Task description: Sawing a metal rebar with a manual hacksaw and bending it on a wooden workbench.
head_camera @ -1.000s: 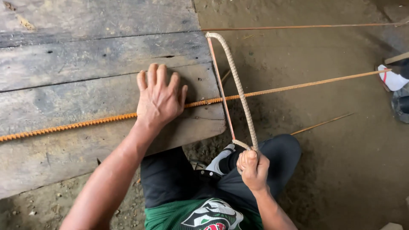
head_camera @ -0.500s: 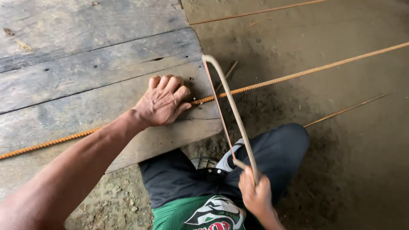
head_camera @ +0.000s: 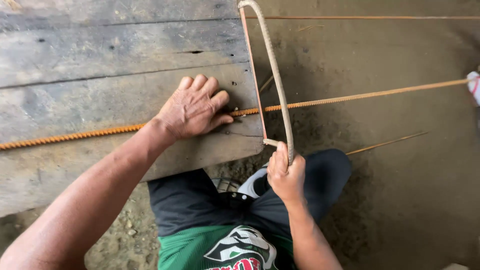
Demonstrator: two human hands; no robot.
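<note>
both hands work at the rusty rebar: the left hand presses flat on it, pinning it to the plank bench beside the edge, while the right hand is clamped around the bow saw, whose blade crosses the rebar just past that edge.

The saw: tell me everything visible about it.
The saw is a bow type: its frame looks like bent ribbed steel bar, grey and rusty, arching from the top edge of the picture down to the right hand, which grips its lower end. A thin reddish blade runs straight between the frame's ends. The blade crosses the rusty rebar just beyond the plank edge, beside the left hand that presses the rebar down.
</note>
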